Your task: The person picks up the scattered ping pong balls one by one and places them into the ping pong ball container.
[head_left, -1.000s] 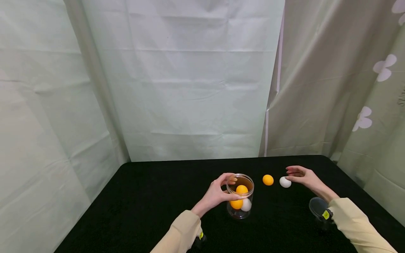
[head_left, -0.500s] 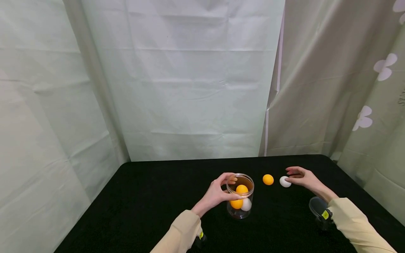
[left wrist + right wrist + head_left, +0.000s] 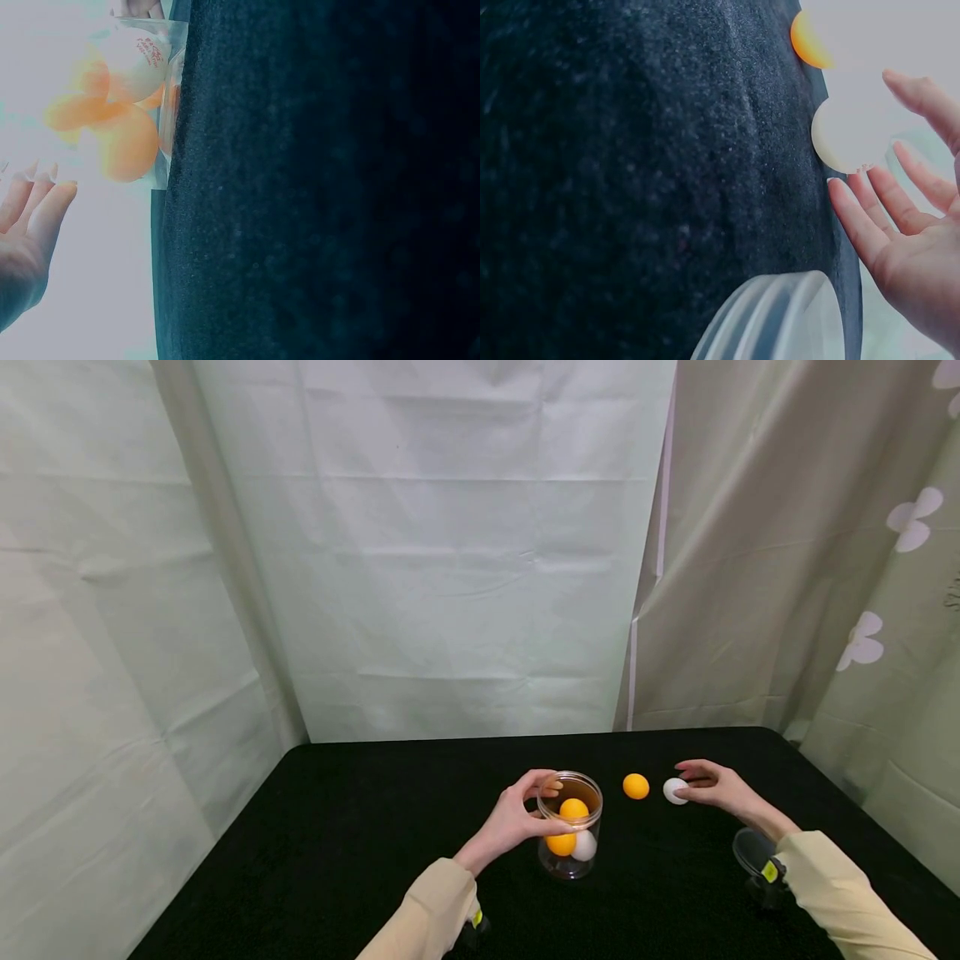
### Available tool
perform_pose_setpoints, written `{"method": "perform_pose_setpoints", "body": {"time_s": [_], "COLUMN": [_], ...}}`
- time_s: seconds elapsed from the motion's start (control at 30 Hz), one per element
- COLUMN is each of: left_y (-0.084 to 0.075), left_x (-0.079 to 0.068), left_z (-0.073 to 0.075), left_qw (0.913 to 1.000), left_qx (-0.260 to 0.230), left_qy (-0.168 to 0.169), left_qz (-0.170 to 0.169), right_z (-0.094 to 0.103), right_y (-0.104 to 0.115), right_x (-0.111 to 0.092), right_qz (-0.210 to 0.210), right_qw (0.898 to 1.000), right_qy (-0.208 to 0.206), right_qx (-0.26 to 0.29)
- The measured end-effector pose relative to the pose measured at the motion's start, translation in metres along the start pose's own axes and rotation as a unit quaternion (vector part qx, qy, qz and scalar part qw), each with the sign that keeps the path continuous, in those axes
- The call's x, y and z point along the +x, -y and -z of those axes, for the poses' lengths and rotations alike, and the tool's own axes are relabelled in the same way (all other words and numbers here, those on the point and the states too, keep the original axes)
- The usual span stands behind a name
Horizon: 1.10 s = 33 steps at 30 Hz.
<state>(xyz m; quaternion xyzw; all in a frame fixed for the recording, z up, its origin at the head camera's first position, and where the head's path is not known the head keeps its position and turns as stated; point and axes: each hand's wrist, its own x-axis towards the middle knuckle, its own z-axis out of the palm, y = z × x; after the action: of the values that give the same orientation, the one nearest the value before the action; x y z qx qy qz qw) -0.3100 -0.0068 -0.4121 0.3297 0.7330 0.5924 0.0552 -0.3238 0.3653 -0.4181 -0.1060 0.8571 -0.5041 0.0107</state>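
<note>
My left hand (image 3: 517, 814) grips a clear jar (image 3: 567, 864) near its open rim, thumb on the near side and fingers on the far side. Inside the jar lie orange balls (image 3: 574, 809) and a white ball (image 3: 583, 845); the left wrist view shows red print on the white ball (image 3: 139, 64). On the right, my right hand (image 3: 723, 789) is at a loose white ball (image 3: 674, 791) on the table. In the right wrist view its thumb and fingers are spread apart beside the loose white ball (image 3: 844, 139). A loose orange ball (image 3: 636, 787) rests just left of it.
A clear round lid (image 3: 752, 850) lies by the right wrist; its ribbed edge (image 3: 780, 319) shows in the right wrist view. Black cloth (image 3: 360, 860) covers the table. Pale curtains (image 3: 465, 568) hang behind and at both sides.
My right hand has lowered slightly toward the loose white ball, its fingers now closer around it. The left hand and the jar have stayed in place.
</note>
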Motion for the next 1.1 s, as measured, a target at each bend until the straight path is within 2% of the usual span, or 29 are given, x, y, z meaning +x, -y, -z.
{"method": "perform_pose_setpoints", "body": {"time_s": [0.27, 0.47, 0.57, 0.7, 0.73, 0.83, 1.0, 1.1], "left_y": [-0.001, -0.028, -0.02, -0.002, -0.003, -0.009, -0.029, -0.03], "left_x": [0.0, -0.007, -0.005, 0.0, 0.0, -0.002, -0.007, -0.008], "left_z": [0.001, 0.003, 0.002, 0.0, 0.0, 0.0, 0.001, 0.001], "left_qw": [1.0, 0.9998, 0.9999, 1.0, 1.0, 0.9999, 0.9999, 0.9999], "left_qx": [-0.005, -0.009, -0.007, -0.005, -0.005, -0.01, -0.012, -0.011], "left_qy": [0.006, 0.015, 0.011, 0.001, 0.001, 0.003, 0.008, 0.009], "left_qz": [0.001, -0.003, -0.003, -0.001, 0.0, 0.002, 0.002, -0.002], "right_z": [-0.003, -0.005, -0.007, -0.009, -0.009, -0.011, -0.014, -0.015], "right_y": [0.001, 0.001, 0.0, 0.0, -0.001, 0.0, 0.002, 0.002], "right_x": [0.003, 0.006, 0.009, 0.011, 0.012, 0.012, 0.012, 0.011], "right_qz": [0.006, 0.005, 0.003, -0.001, -0.003, -0.007, -0.001, -0.003], "right_qw": [1.0, 1.0, 1.0, 1.0, 1.0, 1.0, 1.0, 1.0], "right_qy": [0.007, 0.011, 0.014, 0.014, 0.014, 0.014, 0.022, 0.024], "right_qx": [0.002, -0.006, -0.009, -0.014, -0.015, -0.015, -0.019, -0.02]}}
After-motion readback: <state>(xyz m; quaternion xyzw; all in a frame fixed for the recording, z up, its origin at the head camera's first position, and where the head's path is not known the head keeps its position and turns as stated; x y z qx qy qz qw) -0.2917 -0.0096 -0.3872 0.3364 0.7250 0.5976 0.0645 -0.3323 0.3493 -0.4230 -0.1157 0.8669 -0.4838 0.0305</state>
